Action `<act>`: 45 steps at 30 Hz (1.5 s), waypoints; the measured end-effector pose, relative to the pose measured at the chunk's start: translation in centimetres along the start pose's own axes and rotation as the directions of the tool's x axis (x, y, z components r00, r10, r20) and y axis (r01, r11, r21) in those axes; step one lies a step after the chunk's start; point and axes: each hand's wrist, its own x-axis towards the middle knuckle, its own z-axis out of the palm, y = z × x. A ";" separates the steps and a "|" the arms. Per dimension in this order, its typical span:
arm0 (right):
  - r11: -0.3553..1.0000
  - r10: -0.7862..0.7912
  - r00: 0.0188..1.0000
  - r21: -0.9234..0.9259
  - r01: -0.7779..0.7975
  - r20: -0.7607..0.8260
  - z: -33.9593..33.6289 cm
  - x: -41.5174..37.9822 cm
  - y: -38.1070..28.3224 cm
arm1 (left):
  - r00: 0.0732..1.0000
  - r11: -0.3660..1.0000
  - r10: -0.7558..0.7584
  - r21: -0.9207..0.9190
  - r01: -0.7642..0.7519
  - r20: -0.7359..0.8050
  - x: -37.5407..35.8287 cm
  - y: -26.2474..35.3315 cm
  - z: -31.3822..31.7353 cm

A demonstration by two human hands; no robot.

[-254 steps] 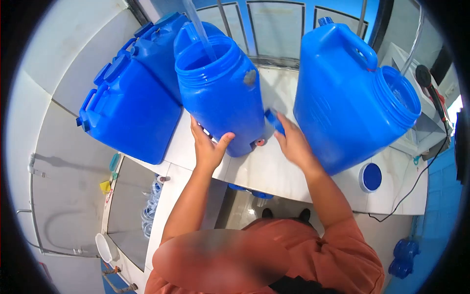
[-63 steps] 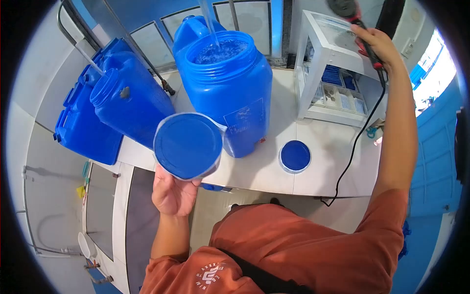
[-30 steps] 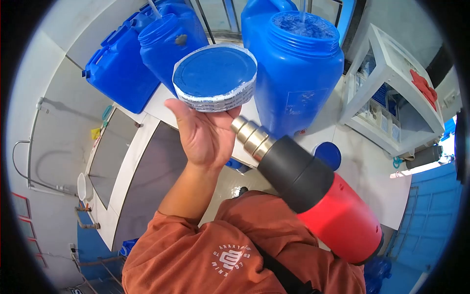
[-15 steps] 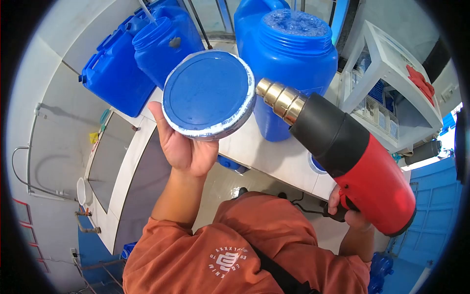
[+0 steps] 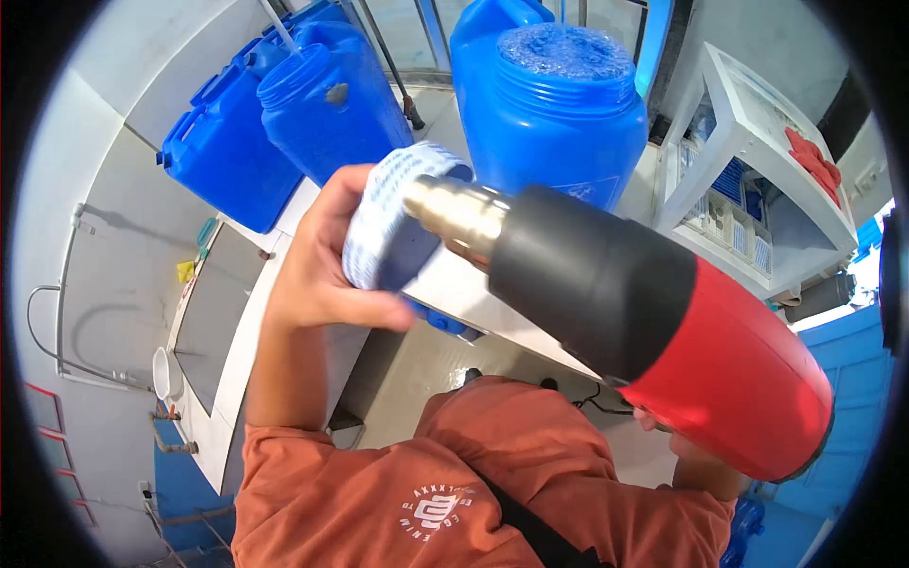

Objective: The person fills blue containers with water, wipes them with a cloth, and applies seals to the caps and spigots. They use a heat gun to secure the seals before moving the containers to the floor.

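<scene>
My left hand (image 5: 327, 251) is wrapped round the edge of a blue round screw lid with a white printed shrink band (image 5: 379, 222). The lid is tilted up on its side, so its band faces me and part of its dark blue underside shows. My right hand (image 5: 663, 431), largely hidden behind the tool, grips a red and black heat gun (image 5: 653, 303). Its metal nozzle (image 5: 459, 213) points left and overlaps the lid's right side in this view. Behind them stands a large blue wide-mouthed water container (image 5: 559, 133), with bubbling water at its brim.
At the back left, a thin pipe runs into another open blue container (image 5: 322, 104), beside a closed blue jerrycan (image 5: 227, 156). A white shelf unit (image 5: 724, 170) with a red cloth (image 5: 814, 161) stands right. A white counter (image 5: 492, 293) runs below the containers; a cord lies near the floor.
My left hand has turned the lid from face-up to edge-on and shifted slightly left. The heat gun has swung left and nearer, its nozzle now over the lid's band.
</scene>
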 end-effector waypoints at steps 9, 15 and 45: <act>0.964 0.168 0.979 0.225 -0.139 -0.116 0.1 -1.1 0.9 | 0.881 -0.067 0.411 0.971 -0.229 0.236 1.7 1.8 -1.9; 0.943 0.210 0.955 0.301 -0.142 -0.210 -0.7 -2.8 1.5 | 0.860 -0.051 0.442 0.965 -0.259 0.254 2.1 1.7 -1.9; 0.561 0.097 0.724 -0.563 -0.607 -0.683 -25.8 6.4 2.1 | 0.858 0.804 -0.145 0.564 -0.189 0.494 -1.5 -20.1 22.7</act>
